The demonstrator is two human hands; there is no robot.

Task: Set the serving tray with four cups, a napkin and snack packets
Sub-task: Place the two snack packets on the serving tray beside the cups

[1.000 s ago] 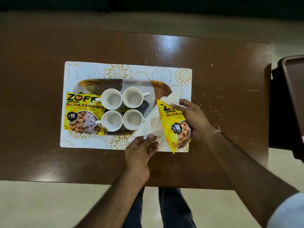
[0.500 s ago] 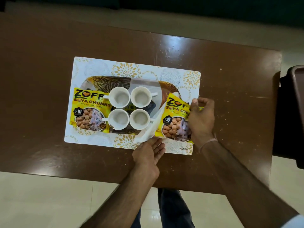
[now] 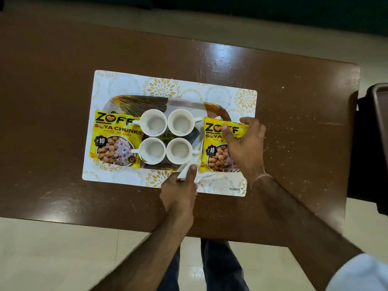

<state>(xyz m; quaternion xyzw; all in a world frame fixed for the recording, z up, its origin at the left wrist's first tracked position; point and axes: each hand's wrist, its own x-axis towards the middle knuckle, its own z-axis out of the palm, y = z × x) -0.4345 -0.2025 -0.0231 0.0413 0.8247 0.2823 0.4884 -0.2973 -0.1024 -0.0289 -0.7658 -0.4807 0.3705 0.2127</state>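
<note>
A serving tray (image 3: 144, 101) with a gold leaf pattern lies on a white placemat (image 3: 126, 82). Several white cups (image 3: 154, 122) stand in a square in its middle. One yellow soya chunks packet (image 3: 114, 139) lies flat at the tray's left end. A second yellow packet (image 3: 214, 148) lies flat at the right end, with my right hand (image 3: 244, 145) resting on top of it, fingers spread. A white napkin (image 3: 196, 164) sits between the cups and this packet, mostly hidden. My left hand (image 3: 180, 185) pinches the napkin's near corner.
The brown table (image 3: 294, 122) has crumbs scattered on its right side. A dark chair or bin (image 3: 375, 143) stands just off the table's right edge. My legs show below the table's near edge over a pale tiled floor.
The right packet went from held upright on edge to lying flat on the tray's right end. My left hand closed on the napkin's corner.
</note>
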